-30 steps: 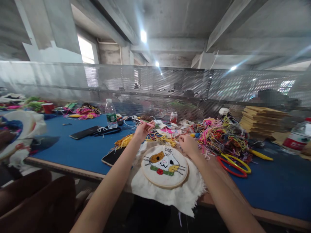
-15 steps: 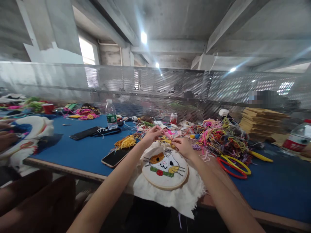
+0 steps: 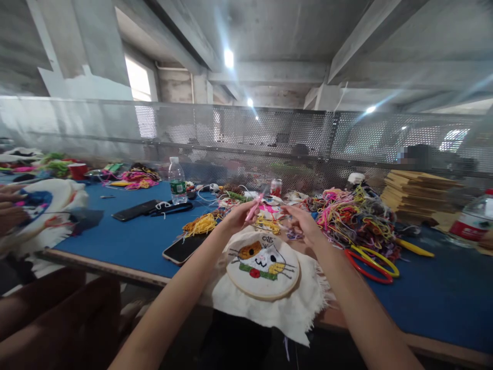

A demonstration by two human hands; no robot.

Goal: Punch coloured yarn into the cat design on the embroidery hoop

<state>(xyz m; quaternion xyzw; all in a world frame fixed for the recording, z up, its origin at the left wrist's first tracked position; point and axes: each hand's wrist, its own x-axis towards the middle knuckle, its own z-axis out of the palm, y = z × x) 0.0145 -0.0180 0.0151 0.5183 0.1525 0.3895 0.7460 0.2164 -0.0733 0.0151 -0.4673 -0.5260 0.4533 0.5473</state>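
Note:
My left hand [image 3: 241,218] is closed around a pink punch needle [image 3: 254,208], its thin tip pointing up and away from me. Across from it, my right hand [image 3: 304,222] has its fingers apart; I can make out nothing in them. Below both hands lies a round embroidery hoop [image 3: 283,294] with white cloth [image 3: 265,318] stretched in it, the loose edges hanging over the table's front edge. A cat's face [image 3: 262,259] with orange and yellow patches and a green collar is stitched on the cloth. Yellow yarn [image 3: 267,224] lies just behind the hoop.
A tangled yarn heap [image 3: 350,218] lies right, beside red and yellow loops [image 3: 372,264] and a yellow tool [image 3: 416,247]. Left are a phone [image 3: 183,250], yellow yarn [image 3: 200,225] and a water bottle [image 3: 177,182]. Another person's hand [image 3: 11,208] holds a hoop at far left.
My hands have moved apart. My right hand has shifted right and its fingers have opened from a pinch near the needle. The needle in my left hand now points upward.

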